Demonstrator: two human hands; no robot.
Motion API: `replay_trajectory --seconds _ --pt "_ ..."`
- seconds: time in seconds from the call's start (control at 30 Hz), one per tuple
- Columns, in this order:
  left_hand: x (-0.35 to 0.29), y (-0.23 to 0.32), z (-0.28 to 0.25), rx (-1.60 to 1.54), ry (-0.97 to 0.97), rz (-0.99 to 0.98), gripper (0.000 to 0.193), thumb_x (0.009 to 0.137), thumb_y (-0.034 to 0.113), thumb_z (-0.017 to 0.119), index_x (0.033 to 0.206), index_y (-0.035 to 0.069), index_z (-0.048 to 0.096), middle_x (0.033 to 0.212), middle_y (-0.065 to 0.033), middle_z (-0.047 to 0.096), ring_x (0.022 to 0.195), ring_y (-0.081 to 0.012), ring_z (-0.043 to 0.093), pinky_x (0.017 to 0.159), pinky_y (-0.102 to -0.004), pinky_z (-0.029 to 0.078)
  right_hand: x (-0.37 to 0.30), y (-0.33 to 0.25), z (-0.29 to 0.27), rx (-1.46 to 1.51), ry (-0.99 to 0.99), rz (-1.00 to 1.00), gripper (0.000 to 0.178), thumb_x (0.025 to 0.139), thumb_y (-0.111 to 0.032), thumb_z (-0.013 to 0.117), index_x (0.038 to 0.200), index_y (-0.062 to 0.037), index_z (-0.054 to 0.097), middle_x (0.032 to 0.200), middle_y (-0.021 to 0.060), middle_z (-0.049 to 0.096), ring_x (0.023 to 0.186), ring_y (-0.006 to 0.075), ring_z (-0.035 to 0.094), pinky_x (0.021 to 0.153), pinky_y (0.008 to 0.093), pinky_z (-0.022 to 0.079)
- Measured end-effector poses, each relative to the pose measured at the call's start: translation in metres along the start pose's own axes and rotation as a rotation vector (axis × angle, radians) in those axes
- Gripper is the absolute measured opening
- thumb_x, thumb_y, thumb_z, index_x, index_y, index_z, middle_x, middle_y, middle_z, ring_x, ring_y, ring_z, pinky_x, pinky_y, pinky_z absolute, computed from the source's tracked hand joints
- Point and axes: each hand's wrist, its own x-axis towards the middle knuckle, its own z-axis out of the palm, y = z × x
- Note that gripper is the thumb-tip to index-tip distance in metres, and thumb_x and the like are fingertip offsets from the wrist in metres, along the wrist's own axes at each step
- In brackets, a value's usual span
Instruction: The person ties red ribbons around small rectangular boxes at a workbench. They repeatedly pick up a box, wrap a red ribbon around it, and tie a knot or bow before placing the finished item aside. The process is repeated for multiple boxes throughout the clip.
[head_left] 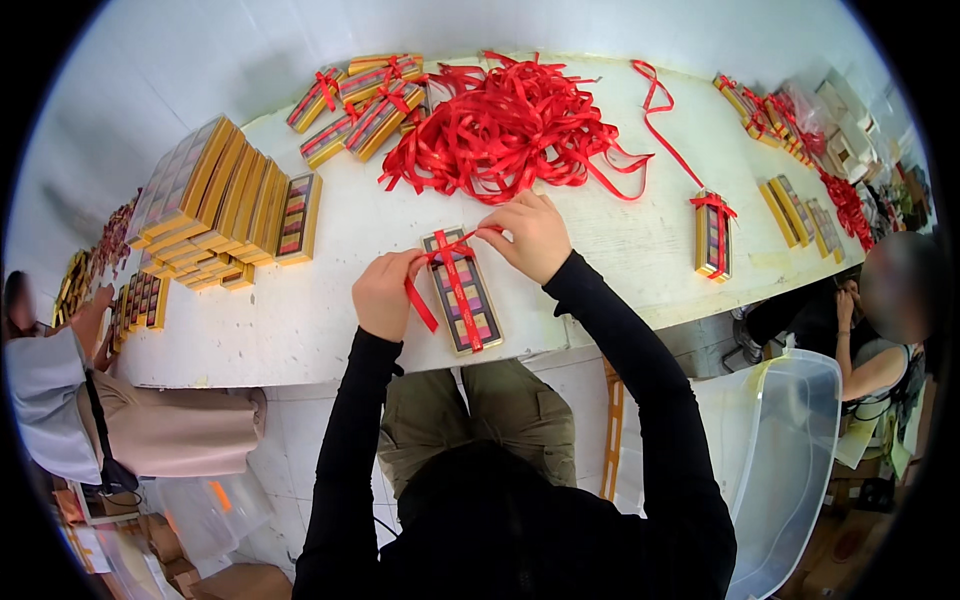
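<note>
A slim gold-edged box (484,300) with a window of coloured squares lies on the white table in front of me. A red ribbon (463,290) runs along its length and crosses near its far end. My left hand (385,292) pinches the ribbon at the box's left side, with a loose tail hanging below the fingers. On the other side, my right hand (532,236) pinches the ribbon's other end, drawn out past the box's far right corner. Beyond my hands spreads a big heap of loose red ribbons (510,125).
Stacked gold boxes (205,200) stand at the left. Ribbon-tied boxes (385,118) lie at the far left of the heap. Another tied box (713,238) rests at the right. A clear plastic bin (790,450) sits below the table's right edge. People sit at both sides.
</note>
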Motion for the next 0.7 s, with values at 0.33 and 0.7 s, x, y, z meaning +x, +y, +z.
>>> replay_trajectory --seconds 0.33,0.7 --pt "-0.017 0.002 0.003 -1.268 -0.306 -0.790 0.024 0.097 0.023 0.048 0.078 0.008 0.047 0.073 0.0017 0.054 0.056 -0.0063 0.037 0.052 -0.0225 0.032 -0.012 -0.016 0.048 1.481 -0.171 0.643 0.016 0.096 -0.023 0.049 0.092 -0.0076 0.052 0.081 0.0013 0.059 0.076 0.0086 0.050 0.071 0.0230 0.037" --pt "-0.052 0.013 0.006 -0.748 -0.147 -0.663 0.022 0.096 0.018 0.046 0.082 0.002 0.050 0.074 -0.0025 0.056 0.063 -0.0116 0.047 0.062 -0.0268 0.041 -0.007 -0.028 0.016 0.022 -0.335 -0.324 0.009 0.081 -0.015 0.061 0.090 -0.0125 0.061 0.074 0.0007 0.059 0.082 0.0191 0.051 0.089 0.0390 0.034"
